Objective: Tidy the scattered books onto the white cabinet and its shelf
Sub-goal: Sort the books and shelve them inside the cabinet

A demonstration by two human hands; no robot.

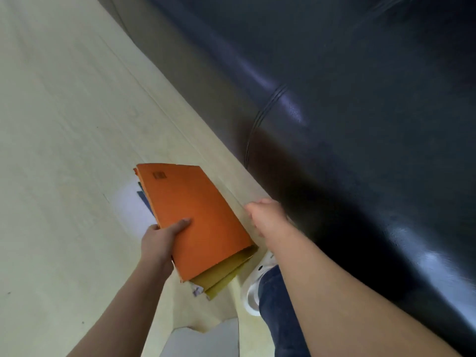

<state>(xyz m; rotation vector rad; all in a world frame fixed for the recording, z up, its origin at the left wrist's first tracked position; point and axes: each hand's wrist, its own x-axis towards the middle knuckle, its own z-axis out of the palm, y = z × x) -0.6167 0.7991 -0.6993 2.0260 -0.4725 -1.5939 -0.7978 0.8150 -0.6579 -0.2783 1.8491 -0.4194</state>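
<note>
Seemingly midway, the left hand (164,238) grips a stack of books (195,217), orange on top, above the floor (64,150), the right hand (268,217) loosely curled and empty just beside it; shelving remains, with no white cabinet in view

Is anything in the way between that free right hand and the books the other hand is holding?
Nothing visible. The right hand hangs beside the stack of books, with only floor showing in the gap. The left hand grips the stack from the other side. The white cabinet is not in view.
</note>
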